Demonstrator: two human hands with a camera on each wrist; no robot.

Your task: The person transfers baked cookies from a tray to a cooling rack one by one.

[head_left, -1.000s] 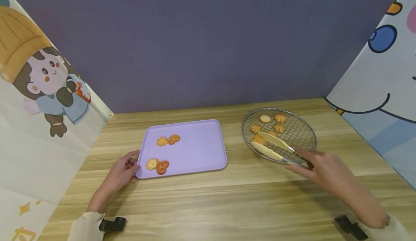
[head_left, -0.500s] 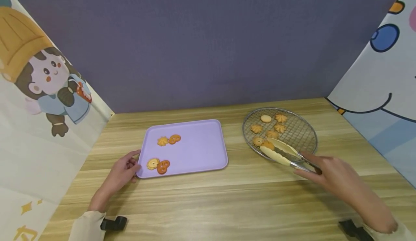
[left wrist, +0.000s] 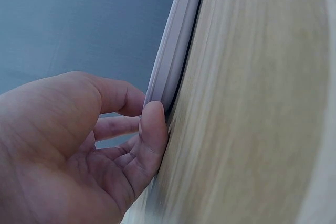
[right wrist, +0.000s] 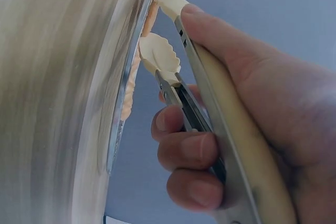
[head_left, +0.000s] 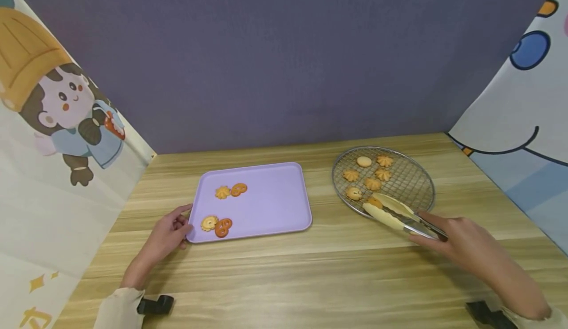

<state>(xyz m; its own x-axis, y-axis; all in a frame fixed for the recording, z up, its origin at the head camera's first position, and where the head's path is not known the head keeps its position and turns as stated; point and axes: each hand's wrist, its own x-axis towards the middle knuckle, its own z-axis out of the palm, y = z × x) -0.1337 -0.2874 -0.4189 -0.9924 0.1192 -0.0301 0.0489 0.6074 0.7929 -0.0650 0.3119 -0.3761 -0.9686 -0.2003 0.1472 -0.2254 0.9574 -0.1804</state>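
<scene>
My right hand (head_left: pixel 466 242) grips metal tongs (head_left: pixel 395 210) with cream scalloped tips, low over the front of a round wire rack (head_left: pixel 410 176). An orange-brown cookie (head_left: pixel 374 202) lies between the tips and is partly covered by them. In the right wrist view, my thumb presses one arm of the tongs (right wrist: pixel 210 98) and the fingers curl round the other. My left hand (head_left: pixel 166 233) pinches the near left edge of a purple tray (head_left: pixel 275 196). The left wrist view has its thumb (left wrist: pixel 153 121) and index finger against the tray edge (left wrist: pixel 170 51).
Several cookies lie on the rack, among them flower-shaped ones (head_left: pixel 350 175), a smooth oval one (head_left: pixel 364 161) and a ring-marked one (head_left: pixel 353 193). The tray bears a pretzel (head_left: pixel 223 227) and a scalloped cookie (head_left: pixel 209 223) in front, with another such pair behind. A dark wall (head_left: pixel 284 72) rises at the back.
The tongs have moved right and a little toward me, with the orange-brown cookie between their tips. The ring-marked cookie and another behind it now show fully. The left hand has stayed at the tray.
</scene>
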